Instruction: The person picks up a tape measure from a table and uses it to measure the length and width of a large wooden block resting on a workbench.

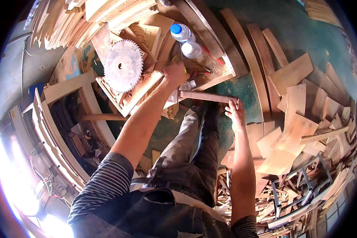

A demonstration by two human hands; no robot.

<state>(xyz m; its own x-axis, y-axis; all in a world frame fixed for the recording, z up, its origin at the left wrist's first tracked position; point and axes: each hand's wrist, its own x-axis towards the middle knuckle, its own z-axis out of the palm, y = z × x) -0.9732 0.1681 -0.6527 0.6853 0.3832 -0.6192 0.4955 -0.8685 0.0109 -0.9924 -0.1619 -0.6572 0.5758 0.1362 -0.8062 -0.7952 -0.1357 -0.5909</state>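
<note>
My left hand (175, 73) reaches over a cluttered wooden bench, its fingers curled by a small yellow object (185, 70) that is mostly hidden. A toothed circular saw blade (123, 66) lies flat just left of it. My right hand (236, 113), out past the bench, grips the right end of a reddish wooden bar (208, 96) between thumb and fingers. The bar lies nearly level, and its other end meets a pale block at the bench's near edge. Beyond my left hand stand a blue-capped clear bottle (181, 32) and a second clear bottle (191, 50).
Stacked boards (67, 23) rise at the far left. Long planks (246, 59) and loose offcuts (293, 123) cover the floor on the right, with a grey metal frame (305, 186) among scraps. A pale wooden frame (47, 93) stands left of the bench.
</note>
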